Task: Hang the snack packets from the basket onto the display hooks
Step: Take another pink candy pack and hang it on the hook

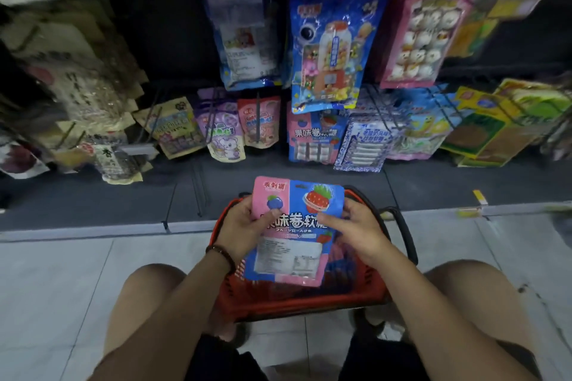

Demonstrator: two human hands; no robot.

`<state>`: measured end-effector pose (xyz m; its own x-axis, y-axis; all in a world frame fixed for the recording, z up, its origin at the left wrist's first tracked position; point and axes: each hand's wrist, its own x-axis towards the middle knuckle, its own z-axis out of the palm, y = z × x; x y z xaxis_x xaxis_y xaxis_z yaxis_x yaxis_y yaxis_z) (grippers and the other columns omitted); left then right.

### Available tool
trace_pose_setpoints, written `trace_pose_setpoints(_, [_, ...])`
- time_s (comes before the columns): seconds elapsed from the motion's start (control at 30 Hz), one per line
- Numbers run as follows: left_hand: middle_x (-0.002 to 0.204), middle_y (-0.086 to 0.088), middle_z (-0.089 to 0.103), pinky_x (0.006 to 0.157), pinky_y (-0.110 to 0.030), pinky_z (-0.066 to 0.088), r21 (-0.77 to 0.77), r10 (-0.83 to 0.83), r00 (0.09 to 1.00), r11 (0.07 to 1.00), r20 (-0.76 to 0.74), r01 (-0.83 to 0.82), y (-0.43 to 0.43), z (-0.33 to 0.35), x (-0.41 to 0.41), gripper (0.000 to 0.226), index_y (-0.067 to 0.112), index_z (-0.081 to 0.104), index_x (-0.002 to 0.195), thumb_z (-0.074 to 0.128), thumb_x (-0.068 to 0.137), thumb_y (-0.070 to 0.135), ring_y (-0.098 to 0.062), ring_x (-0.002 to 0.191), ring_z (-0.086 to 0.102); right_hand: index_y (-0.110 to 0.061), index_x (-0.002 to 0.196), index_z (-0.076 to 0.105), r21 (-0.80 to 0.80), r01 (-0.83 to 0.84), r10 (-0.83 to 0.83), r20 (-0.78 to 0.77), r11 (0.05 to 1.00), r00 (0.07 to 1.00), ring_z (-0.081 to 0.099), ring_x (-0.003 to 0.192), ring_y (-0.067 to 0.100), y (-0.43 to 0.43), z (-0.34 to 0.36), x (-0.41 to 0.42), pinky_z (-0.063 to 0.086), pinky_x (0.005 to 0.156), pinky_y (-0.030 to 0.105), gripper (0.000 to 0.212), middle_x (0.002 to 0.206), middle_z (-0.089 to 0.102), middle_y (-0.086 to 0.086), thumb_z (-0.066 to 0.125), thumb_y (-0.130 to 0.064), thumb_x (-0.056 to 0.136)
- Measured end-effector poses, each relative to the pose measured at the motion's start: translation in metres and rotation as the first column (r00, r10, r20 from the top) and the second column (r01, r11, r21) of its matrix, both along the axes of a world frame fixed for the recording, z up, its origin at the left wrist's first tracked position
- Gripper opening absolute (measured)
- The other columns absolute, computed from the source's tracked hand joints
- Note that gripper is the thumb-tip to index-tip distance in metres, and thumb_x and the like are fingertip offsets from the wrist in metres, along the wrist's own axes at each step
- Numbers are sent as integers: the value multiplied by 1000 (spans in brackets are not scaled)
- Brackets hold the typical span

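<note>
A pink-and-blue snack packet (295, 226) with a blueberry and a strawberry on it is held upright over the red basket (297, 303). My left hand (243, 226) grips its left edge, thumb on the front. My right hand (356, 227) grips its right edge the same way. More packets lie in the basket, mostly hidden under the held one. Matching pink-and-blue packets (312, 139) hang on a low display hook straight ahead.
The dark display wall holds many hanging packets: a blue one (328, 52), a pink one (424, 28), purple and red pouches (223, 133), and green-yellow ones (495, 124). The basket's black handles (402, 226) hang to the right. I crouch on a pale tiled floor.
</note>
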<state>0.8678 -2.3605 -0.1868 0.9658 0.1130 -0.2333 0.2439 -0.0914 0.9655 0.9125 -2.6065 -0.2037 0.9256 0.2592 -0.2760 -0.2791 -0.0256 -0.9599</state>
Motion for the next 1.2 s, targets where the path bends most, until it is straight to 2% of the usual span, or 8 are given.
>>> trace_pose_setpoints(0.2, [110, -4, 81, 85, -42, 65, -136, 93, 992, 987, 79, -82, -15, 56, -11, 24, 15, 71, 116, 75, 93, 15, -25, 101, 78, -11, 102, 75, 63, 4, -10, 85, 998, 996, 76, 83, 10, -1, 39, -13, 57, 73, 23, 9, 95, 82, 0, 71, -5, 97])
trace_pose_setpoints(0.33, [114, 6, 80, 94, -43, 62, 134, 5, 987, 991, 158, -27, -14, 63, -25, 27, 19, 75, 119, 79, 92, 23, -15, 106, 76, -10, 109, 76, 69, 36, -44, 115, 997, 992, 77, 96, 22, -2, 65, -7, 61, 85, 37, 15, 107, 82, 7, 76, -17, 96])
trace_pose_setpoints(0.43, [111, 5, 81, 96, -48, 61, 104, 87, 987, 989, 133, -101, -15, 63, -26, 23, 19, 76, 115, 78, 92, 19, -17, 104, 77, -9, 108, 77, 19, -14, 11, 126, 1000, 992, 77, 96, 23, -4, 76, -4, 59, 92, 42, 13, 107, 82, 8, 73, -17, 99])
trace_pose_setpoints(0.53, [113, -1, 80, 95, -45, 61, 61, 157, 985, 985, 73, -162, -22, 69, -22, 30, 14, 70, 119, 80, 91, 18, -19, 101, 76, -12, 92, 81, 25, -9, 6, 129, 1000, 992, 74, 83, 18, -5, 84, -4, 58, 81, 38, 16, 94, 82, 7, 69, -11, 101])
trace_pose_setpoints(0.67, [126, 7, 58, 93, -28, 47, 307, 337, 909, 862, 247, -403, -45, 75, -30, 65, 18, 50, 131, 89, 79, 24, -10, 110, 58, -14, 92, 83, 79, 82, -96, 191, 993, 977, 77, 78, 15, 8, 94, -13, 59, 76, 35, 17, 91, 83, 5, 70, -5, 99])
trace_pose_setpoints(0.8, [125, 16, 64, 91, -14, 51, 171, 32, 975, 983, 219, -71, -65, 77, -33, 65, 26, 54, 130, 91, 76, 27, 2, 112, 63, -19, 108, 83, 9, -19, 15, 323, 1000, 946, 77, 91, 9, 24, 93, -25, 60, 81, 25, 17, 100, 84, -2, 76, -11, 95])
trace_pose_setpoints(0.97, [103, 3, 81, 88, -32, 60, 44, 167, 951, 982, 258, -184, -61, 71, -21, 18, 22, 74, 108, 71, 97, 9, -19, 101, 76, -35, 117, 81, -150, -144, 190, 372, 978, 908, 73, 102, 12, 16, 88, -26, 59, 91, 27, 24, 111, 75, -5, 78, -30, 94])
trace_pose_setpoints(1.2, [108, 0, 82, 101, -52, 58, -65, 124, 987, 991, 102, -118, -48, 71, 3, 17, 16, 75, 112, 75, 95, 12, -21, 105, 77, -33, 122, 58, -296, 223, -110, 352, 929, 929, 68, 94, 7, -21, 92, 9, 59, 76, 27, 44, 113, 66, -11, 85, -40, 87])
